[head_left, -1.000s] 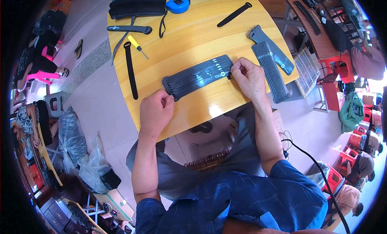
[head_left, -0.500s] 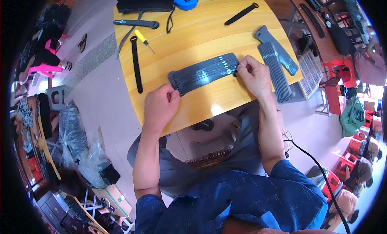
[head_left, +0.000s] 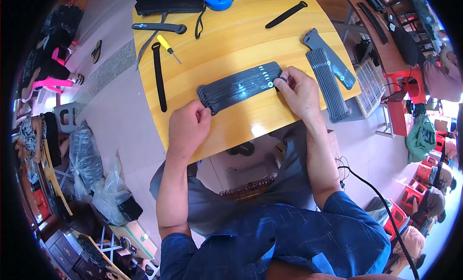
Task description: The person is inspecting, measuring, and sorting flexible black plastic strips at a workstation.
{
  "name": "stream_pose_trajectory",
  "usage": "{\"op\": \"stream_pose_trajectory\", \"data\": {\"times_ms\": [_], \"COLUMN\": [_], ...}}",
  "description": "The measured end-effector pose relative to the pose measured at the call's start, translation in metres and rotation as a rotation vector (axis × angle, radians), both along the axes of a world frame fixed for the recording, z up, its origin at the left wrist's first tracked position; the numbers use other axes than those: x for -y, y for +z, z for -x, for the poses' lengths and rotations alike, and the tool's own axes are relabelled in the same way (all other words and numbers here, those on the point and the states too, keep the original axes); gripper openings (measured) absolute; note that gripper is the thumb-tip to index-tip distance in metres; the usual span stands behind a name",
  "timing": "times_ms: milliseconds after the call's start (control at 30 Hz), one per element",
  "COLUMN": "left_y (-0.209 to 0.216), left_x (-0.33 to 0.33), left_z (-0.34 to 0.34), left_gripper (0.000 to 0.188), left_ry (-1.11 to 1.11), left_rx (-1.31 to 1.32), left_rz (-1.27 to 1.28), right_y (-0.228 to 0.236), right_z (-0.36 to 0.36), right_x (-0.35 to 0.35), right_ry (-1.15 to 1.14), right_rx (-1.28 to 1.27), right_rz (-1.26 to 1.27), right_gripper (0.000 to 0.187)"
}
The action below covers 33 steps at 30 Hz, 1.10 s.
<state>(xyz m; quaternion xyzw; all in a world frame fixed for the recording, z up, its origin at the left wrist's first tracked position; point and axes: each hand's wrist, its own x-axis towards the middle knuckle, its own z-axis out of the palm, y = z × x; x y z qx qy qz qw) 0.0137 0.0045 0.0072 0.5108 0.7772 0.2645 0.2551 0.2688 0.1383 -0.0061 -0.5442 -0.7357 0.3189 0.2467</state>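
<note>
A fanned row of black hook-and-loop straps (head_left: pixel 236 87), with looped ends on the left and pale printed marks on the right, lies on the wooden table in front of me. My left hand (head_left: pixel 189 125) is closed in a pinch at the loop end of the nearest strap. At the row's other end, my right hand (head_left: pixel 300 91) pinches a dark strap tip between thumb and fingers, lifted slightly over the marks. Both fingertips partly hide what they grip. To the right rests a neat stack of straps (head_left: pixel 330 84), partly over a second, fanned bundle (head_left: pixel 341 70).
Single straps (head_left: pixel 160 77) lie at the left and far right of the table (head_left: pixel 231 43). A yellow screwdriver (head_left: pixel 165 44), a blue tape measure (head_left: pixel 219 0) and a black pouch (head_left: pixel 169 2) sit toward the back. Wrapped plastic bags (head_left: pixel 87 154) stand on the floor at left.
My right hand has shifted slightly left, and its fingers now bring a dark strap tip up over the printed ends. My left hand stays at the loop end.
</note>
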Motion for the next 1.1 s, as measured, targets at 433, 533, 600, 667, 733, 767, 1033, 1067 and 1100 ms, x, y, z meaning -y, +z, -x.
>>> {"op": "stream_pose_trajectory", "data": {"times_ms": [433, 533, 600, 667, 733, 767, 1033, 1067, 1100], "left_y": [0.003, 0.000, 0.004, 0.005, 0.001, 0.000, -0.003, -0.004, -0.005], "left_x": [0.000, 0.000, 0.000, 0.000, -0.001, -0.001, 0.000, 0.000, 0.000], "left_z": [0.000, 0.001, 0.000, 0.000, 0.001, 0.002, 0.005, 0.006, 0.007], "left_gripper": [0.016, 0.015, 0.015, 0.015, 0.016, 0.016, 0.017, 0.017, 0.018], "left_ry": [-0.011, -0.001, 0.003, 0.004, -0.007, -0.004, -0.040, -0.037, -0.046], "left_rx": [-0.028, 0.000, 0.007, 0.016, -0.031, -0.028, -0.045, -0.044, -0.052], "left_rz": [0.002, 0.013, 0.020, 0.028, 0.011, 0.005, 0.024, 0.016, 0.035], "right_y": [0.006, 0.016, 0.024, 0.024, 0.024, 0.025, 0.034, 0.039, 0.044], "right_z": [-0.001, 0.001, 0.002, 0.002, 0.001, 0.001, -0.009, -0.008, -0.007], "right_x": [0.003, 0.006, 0.008, 0.007, 0.006, 0.006, 0.003, 0.005, 0.006], "right_ry": [0.076, 0.071, 0.102, 0.090, 0.081, 0.071, 0.238, 0.275, 0.312], "right_rx": [-0.018, 0.039, 0.042, 0.092, 0.140, 0.118, -0.070, -0.032, 0.008], "right_rz": [-0.125, -0.074, -0.035, -0.071, -0.110, -0.030, 0.122, 0.171, 0.221], "right_gripper": [0.016, 0.015, 0.015, 0.016, 0.017, 0.017, 0.024, 0.026, 0.029]}}
